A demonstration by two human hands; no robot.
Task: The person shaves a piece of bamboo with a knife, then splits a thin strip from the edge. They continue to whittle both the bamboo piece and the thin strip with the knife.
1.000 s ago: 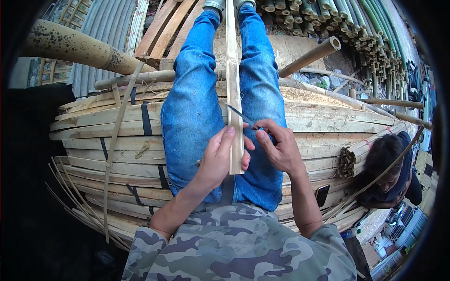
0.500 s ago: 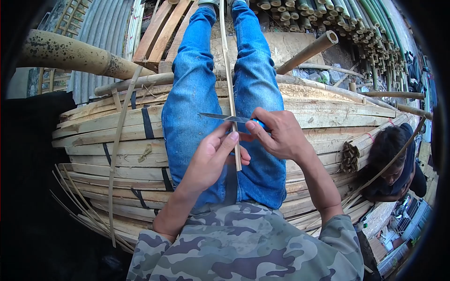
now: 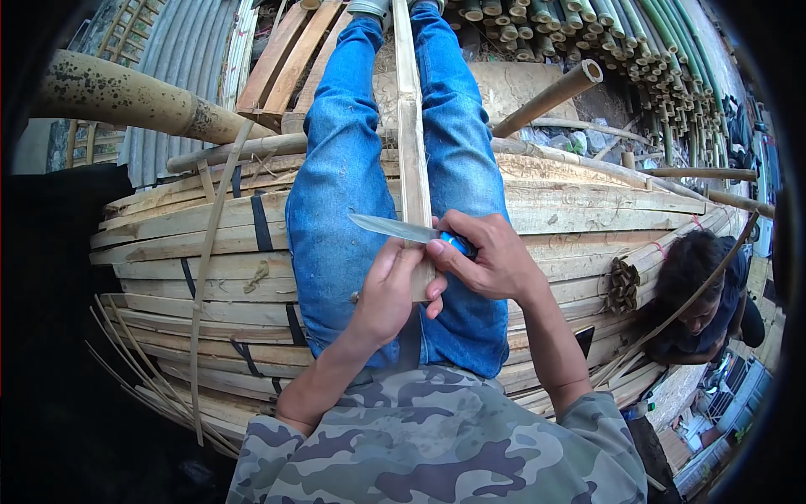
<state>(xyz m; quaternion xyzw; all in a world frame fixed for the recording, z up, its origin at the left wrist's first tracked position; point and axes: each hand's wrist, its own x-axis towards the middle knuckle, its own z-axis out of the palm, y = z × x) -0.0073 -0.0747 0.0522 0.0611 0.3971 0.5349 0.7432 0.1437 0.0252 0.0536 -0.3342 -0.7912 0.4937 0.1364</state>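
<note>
A long bamboo strip [image 3: 411,143] runs between my legs from my feet up to my lap, its broad pale face turned upward. My left hand [image 3: 389,290] is closed round its near end, the thumb on top and fingertips showing on the far side. In my right hand [image 3: 487,256] is a knife [image 3: 390,227] with a blue handle. Its blade points left and lies across the strip just beyond my left thumb. The right fingers wrap the handle, right beside the strip's edge.
Under my legs lie stacked split wooden slats [image 3: 235,227] bound with black straps. A thick bamboo pole [image 3: 134,97] juts in from the left, another pole [image 3: 550,99] at the right. Bamboo poles [image 3: 579,25] are piled at the back. A person [image 3: 693,286] sits at the right.
The bamboo strip has turned from its narrow edge to its broad face. The knife blade has rolled to show more of its flat side. Both hands keep their hold.
</note>
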